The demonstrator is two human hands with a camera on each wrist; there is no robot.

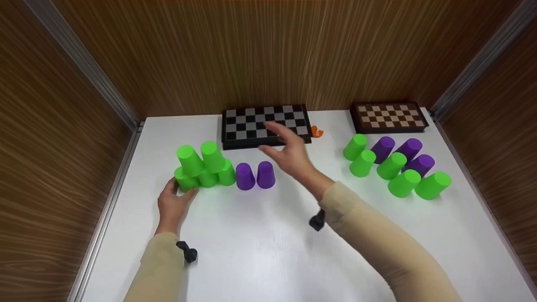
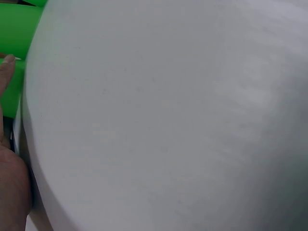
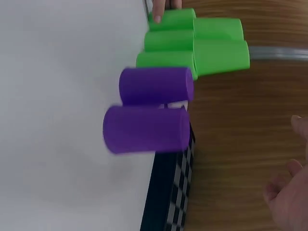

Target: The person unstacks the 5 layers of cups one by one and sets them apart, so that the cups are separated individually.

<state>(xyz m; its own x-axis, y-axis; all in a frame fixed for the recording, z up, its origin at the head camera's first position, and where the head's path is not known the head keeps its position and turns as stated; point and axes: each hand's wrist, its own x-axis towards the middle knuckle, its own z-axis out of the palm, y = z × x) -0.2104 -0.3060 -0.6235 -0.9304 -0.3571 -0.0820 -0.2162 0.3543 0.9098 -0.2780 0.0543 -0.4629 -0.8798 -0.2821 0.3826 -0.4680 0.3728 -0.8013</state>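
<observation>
Three green cups stand upside down in a row at the left, two more stacked on top, the left one [image 1: 190, 160] and the right one [image 1: 213, 157]. My left hand [image 1: 172, 207] holds the row's leftmost green cup [image 1: 185, 179], thumb in front and fingers at its left side. The left wrist view catches only part of this hand [image 2: 12, 185] at its edge. Beside the row stand two upturned purple cups, one [image 1: 245, 176] next to the green cups and another [image 1: 266, 175] to its right. My right hand [image 1: 291, 153] hovers with fingers spread, holding nothing.
At the right, several upturned green cups [image 1: 402, 183] stand among three purple cups [image 1: 383, 149]. A black-and-grey chessboard box [image 1: 264, 122] lies at the back, an orange tag [image 1: 316, 132] at its side. A brown chessboard box [image 1: 389, 116] sits back right. Wood panels surround the white table [image 1: 251, 247].
</observation>
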